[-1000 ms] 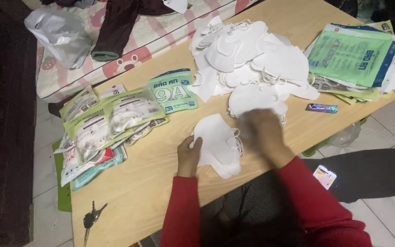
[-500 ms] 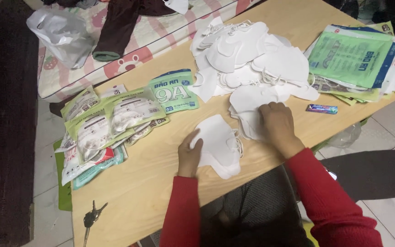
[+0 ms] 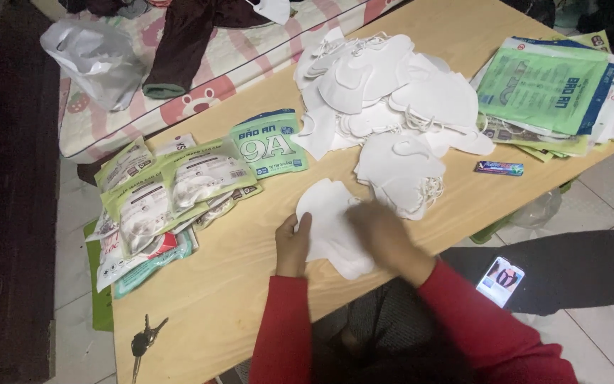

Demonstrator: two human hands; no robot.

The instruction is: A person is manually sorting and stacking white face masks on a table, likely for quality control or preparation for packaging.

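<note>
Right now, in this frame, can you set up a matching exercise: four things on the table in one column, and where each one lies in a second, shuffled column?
Things:
1. keys
2. flat white mask
3. small purple tube
4. stack of green empty packets

Places:
A. far right end of the table
B. near left corner of the table
C. between the left hand and the right hand
D. near edge, between the loose mask pile and the green stack

Pairs: 1-B, 2-C, 3-D, 4-A
</note>
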